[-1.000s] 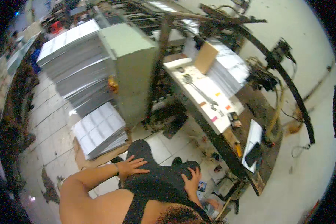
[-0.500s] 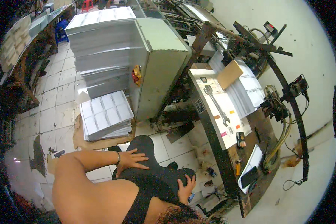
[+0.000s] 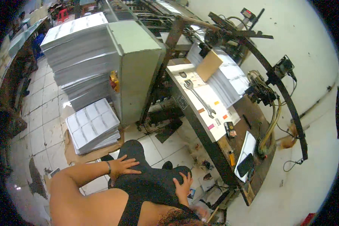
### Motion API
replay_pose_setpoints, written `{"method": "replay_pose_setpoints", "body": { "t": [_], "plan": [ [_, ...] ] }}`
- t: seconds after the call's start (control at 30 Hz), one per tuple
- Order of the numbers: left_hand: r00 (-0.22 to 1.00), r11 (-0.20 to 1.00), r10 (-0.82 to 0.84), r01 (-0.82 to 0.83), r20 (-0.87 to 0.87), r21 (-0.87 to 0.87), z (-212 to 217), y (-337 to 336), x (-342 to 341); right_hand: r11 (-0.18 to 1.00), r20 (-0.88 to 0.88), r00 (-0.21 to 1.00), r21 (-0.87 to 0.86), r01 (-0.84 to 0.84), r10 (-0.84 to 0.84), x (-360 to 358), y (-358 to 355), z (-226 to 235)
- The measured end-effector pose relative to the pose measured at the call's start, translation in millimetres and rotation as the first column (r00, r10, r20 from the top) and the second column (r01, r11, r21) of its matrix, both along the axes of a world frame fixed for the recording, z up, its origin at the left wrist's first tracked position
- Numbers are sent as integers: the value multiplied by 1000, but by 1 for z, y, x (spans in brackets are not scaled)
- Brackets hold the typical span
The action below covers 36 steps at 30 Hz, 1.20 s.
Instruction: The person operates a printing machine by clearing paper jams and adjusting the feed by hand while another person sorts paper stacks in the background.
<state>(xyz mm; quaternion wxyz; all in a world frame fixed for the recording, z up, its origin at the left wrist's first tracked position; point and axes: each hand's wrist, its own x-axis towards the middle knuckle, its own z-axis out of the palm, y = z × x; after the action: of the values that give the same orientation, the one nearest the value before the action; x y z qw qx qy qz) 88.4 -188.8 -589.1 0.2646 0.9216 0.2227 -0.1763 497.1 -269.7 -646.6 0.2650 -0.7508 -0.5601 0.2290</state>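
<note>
My left hand [image 3: 123, 167] lies on my left thigh, fingers spread over the dark clothing [image 3: 150, 184]. A band circles that wrist. On the other thigh, near the knee, rests my right hand [image 3: 183, 185], its fingers also apart. Neither hand holds anything. Ahead and left of my knees, a low stack of printed sheets [image 3: 92, 122] sits on brown paper [image 3: 69, 152] on the floor. To my right stands a machine table [image 3: 265, 116] bearing a large wrench [image 3: 200, 98], a small dark box [image 3: 230, 129], an orange-handled cutter [image 3: 232, 158] and a black phone-like slab [image 3: 246, 164] on white paper.
Tall stacks of paper [image 3: 79, 52] rise behind the low one, beside a pale green cabinet [image 3: 139, 71] with a red and yellow switch [image 3: 114, 81]. A curved metal arm [image 3: 269, 67] with hoses overhangs the table. Left is a long bench [image 3: 22, 41]; tiled floor [image 3: 45, 128] lies between.
My view has turned to the right, so the stacks, cabinet and table sit farther left in the picture. Both hands stay on my thighs.
</note>
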Motion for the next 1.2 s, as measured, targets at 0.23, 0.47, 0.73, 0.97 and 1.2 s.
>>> {"method": "replay_pose_setpoints", "body": {
  "t": [0.23, 0.47, 0.73, 0.97, 1.2],
  "plan": [
    [1000, 999, -8, 7, 17, 48, -13, 1, 1, 999, -13, 1000, 37, -1, 2, -1, -1, 4],
    [999, 1000, -11, 10, -47, -27, 12, 4, 5, 999, 20, 1000, 50, -3, 2, -4, -3, 4],
    [1000, 1000, -13, 12, -21, -20, 8, 5, 3, 998, 5, 1000, 54, -13, 13, 0, 0, 0],
    [1000, 999, 10, -9, 14, -53, 9, 4, 2, 999, -11, 1000, 42, 10, -9, -3, 0, 3],
    [999, 998, 23, -22, 29, -53, 10, 4, 2, 1000, 13, 1000, 26, 14, -14, -3, 2, 5]
  ]
}}
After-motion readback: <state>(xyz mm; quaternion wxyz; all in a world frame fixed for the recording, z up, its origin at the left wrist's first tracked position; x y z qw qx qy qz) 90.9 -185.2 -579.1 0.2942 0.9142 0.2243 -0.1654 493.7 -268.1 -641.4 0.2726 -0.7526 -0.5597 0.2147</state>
